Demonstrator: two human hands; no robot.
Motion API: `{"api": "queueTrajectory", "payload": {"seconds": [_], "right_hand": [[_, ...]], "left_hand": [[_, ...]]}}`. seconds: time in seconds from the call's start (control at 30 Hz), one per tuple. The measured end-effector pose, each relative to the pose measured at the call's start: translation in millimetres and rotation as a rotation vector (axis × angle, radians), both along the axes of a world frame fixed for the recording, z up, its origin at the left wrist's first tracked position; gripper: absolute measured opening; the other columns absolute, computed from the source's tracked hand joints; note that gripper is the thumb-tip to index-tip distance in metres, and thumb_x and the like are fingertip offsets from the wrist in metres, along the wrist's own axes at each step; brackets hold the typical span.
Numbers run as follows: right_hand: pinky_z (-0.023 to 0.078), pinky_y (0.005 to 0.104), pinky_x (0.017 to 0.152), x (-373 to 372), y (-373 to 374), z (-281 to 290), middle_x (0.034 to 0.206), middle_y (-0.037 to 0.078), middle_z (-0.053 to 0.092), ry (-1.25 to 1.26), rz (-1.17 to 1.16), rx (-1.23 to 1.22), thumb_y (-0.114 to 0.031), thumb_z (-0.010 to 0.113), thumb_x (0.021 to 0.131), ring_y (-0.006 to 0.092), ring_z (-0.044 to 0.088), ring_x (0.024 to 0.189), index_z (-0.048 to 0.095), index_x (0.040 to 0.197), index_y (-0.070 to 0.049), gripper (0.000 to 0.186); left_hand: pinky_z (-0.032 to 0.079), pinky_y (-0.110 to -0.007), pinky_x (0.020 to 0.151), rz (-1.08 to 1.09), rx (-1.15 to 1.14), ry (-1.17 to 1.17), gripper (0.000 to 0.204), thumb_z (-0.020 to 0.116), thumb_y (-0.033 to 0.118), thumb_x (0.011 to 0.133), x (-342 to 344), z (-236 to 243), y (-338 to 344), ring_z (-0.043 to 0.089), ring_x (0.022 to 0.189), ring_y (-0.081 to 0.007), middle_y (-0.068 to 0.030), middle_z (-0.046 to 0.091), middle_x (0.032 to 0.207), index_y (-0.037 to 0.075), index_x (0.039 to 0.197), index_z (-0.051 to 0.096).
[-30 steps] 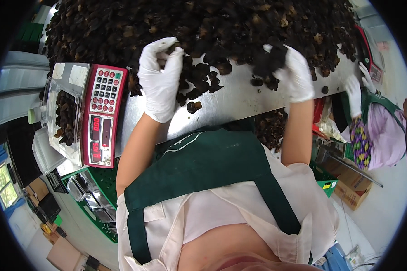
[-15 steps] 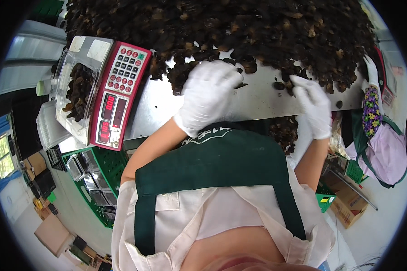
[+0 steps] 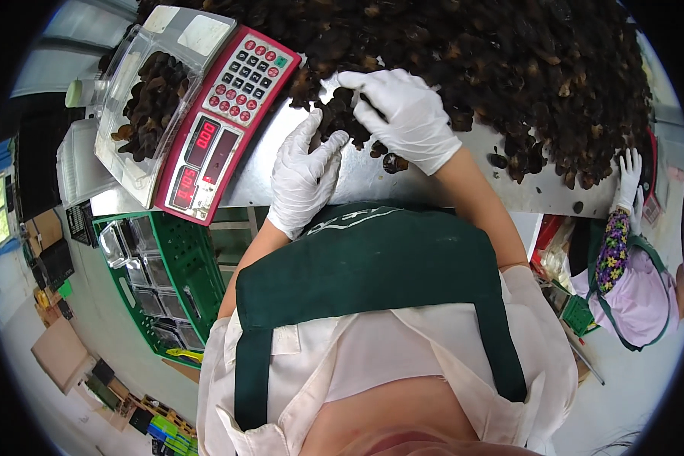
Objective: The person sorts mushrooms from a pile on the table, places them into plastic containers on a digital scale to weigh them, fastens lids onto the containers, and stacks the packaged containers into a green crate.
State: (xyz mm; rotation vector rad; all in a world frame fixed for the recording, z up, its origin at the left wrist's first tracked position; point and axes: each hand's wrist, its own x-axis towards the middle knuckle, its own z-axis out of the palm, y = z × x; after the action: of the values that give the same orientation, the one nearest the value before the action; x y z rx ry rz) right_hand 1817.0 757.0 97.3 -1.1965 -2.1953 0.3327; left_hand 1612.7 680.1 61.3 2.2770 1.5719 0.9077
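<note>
Gloved in white, my left hand (image 3: 302, 176) is at the near edge of a pile of dark brown, curled dried pieces (image 3: 494, 68) that look like wood ear mushrooms. Its thumb and fingers are apart, next to a small clump (image 3: 342, 114). My right hand (image 3: 412, 118), in a white glove too, reaches over that clump from the right, thumb and forefinger spread around it. Neither hand visibly holds a piece. To the left stands a red-cased digital scale (image 3: 228, 114) with a clear plastic box (image 3: 114, 140) on it, holding more dark pieces (image 3: 153, 106).
The pile covers the far part of the metal table (image 3: 365, 178). Below left, a green crate (image 3: 205, 266) holds several clear plastic boxes (image 3: 152, 281). At the right, another person's white-gloved hand (image 3: 629, 178) is by the table. Empty clear containers (image 3: 80, 163) sit left of the scale.
My right hand has moved left and away from me to the clump. My left hand has shifted left and nearer, with its fingers opened. The view has shifted too.
</note>
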Motion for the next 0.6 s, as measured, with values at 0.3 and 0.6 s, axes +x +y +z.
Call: {"api": "queueTrajectory", "payload": {"seconds": [0.3,0.6], "right_hand": [[0.05,0.0376,0.088,23,1,18,0.093,0.0,0.074,0.085,-0.089,0.071,-0.016,0.075,0.082,0.0224,0.066,0.085,0.078,0.104,-0.015,0.022],[0.056,0.0332,0.084,175,-94,90,0.104,0.011,0.073,-0.101,-0.483,-0.896,-0.024,0.076,0.086,0.0211,0.07,0.089,0.075,0.12,-0.006,0.038]], "left_hand": [[0.057,-0.033,0.096,0.115,0.016,-0.429,0.034,0.066,-0.016,0.088,-11,-21,-8,0.069,0.116,-0.0269,-0.0153,0.057,0.134,0.004,0.114,0.075],[0.057,-0.034,0.093,0.114,-0.012,-0.468,0.032,0.067,-0.017,0.085,-11,-25,1,0.069,0.111,-0.0276,-0.0156,0.059,0.129,0.004,0.108,0.074]]}}
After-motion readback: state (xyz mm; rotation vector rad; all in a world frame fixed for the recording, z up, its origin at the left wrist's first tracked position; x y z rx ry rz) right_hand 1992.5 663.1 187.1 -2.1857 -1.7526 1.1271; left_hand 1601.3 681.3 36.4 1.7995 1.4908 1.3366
